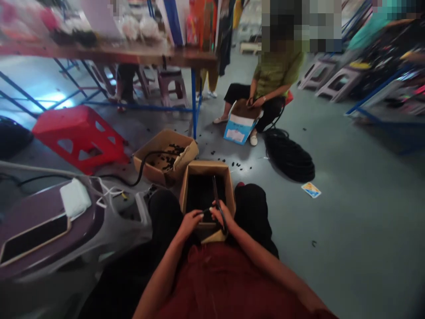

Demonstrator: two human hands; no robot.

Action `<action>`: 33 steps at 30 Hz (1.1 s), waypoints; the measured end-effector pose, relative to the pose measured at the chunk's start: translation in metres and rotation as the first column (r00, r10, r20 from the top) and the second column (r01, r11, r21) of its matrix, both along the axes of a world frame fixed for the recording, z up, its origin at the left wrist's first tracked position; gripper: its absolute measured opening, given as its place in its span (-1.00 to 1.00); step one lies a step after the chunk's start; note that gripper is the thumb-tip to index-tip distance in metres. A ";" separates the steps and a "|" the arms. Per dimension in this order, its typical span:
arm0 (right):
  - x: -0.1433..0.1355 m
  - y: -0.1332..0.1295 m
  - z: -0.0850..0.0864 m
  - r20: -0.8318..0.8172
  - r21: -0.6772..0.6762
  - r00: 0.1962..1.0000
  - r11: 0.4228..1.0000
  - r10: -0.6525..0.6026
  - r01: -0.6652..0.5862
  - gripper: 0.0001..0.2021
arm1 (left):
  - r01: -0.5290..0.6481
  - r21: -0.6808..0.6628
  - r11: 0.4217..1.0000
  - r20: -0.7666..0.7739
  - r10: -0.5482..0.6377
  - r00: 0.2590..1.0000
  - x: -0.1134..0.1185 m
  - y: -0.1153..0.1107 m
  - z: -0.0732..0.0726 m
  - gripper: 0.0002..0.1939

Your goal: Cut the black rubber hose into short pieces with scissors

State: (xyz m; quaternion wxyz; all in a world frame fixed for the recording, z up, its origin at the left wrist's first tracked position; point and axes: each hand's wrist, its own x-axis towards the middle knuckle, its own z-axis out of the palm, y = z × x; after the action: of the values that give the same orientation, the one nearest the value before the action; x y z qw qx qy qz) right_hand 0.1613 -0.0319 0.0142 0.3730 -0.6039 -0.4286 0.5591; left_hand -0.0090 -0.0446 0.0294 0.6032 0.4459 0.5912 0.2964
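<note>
A cardboard box (231,195) stands between my knees, its inside dark with black material. My left hand (191,223) is over the box's near left side, its fingers closed on one end of a small black strip (206,211). Across from it, my right hand (224,214) has scissors (215,186) in its grip, the blades pointing away from me over the box. The right fingertips also meet the strip's other end. Whether the blades are apart is too small to tell.
Left of the box are an open carton (152,170) with black scraps, an overturned red stool (83,133) and a purple stool (20,208) bearing a phone (35,239). Ahead, a seated person holds a blue-white box (237,128). A black coil (288,155) lies right.
</note>
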 end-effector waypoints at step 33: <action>0.023 -0.040 -0.004 0.571 -0.254 0.587 0.803 0.574 -0.539 -0.49 | -0.076 -0.275 0.959 0.411 0.188 0.892 -0.014 0.010 -0.030 -0.61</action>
State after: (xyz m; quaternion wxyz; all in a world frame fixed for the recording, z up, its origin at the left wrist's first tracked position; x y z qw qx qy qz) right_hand 0.1846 -0.0721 0.0103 0.0000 -0.5983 -0.6782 0.4267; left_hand -0.0233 -0.0347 -0.0006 0.7492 0.2472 0.5041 0.3514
